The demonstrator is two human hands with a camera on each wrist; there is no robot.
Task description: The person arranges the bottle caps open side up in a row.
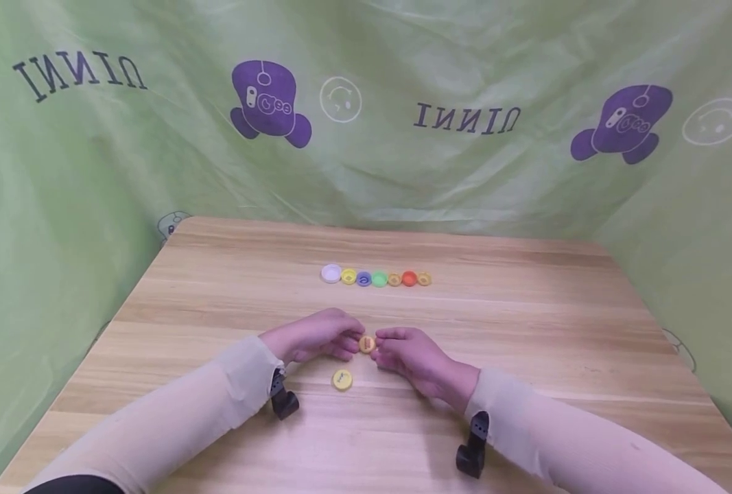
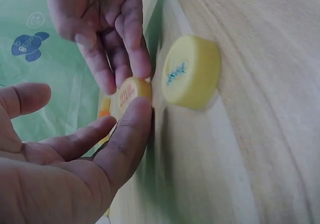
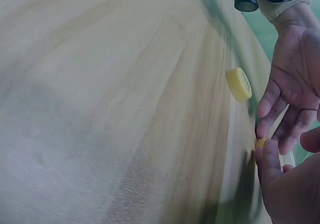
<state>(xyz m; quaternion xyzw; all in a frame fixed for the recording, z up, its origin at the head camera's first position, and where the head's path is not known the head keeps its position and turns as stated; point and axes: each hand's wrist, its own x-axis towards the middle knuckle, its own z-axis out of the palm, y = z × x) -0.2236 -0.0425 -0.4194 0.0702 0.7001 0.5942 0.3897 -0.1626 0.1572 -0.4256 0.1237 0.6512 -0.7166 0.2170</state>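
Observation:
An orange-yellow bottle cap with reddish print lies face up on the table between the two hands. My left hand is at its left side, fingers gently bent, with a fingertip touching its edge in the left wrist view. From the right side my right hand brings extended fingertips to the same cap, at or very near its rim. Neither hand is seen pinching it. Nearer the body sits a paler yellow cap with dark green writing, untouched; it looms large in the left wrist view.
Farther back on the wooden table stands a side-by-side row of several caps: a white one, a blue one, a green one, a red one and yellowish ones. A green printed curtain surrounds the table.

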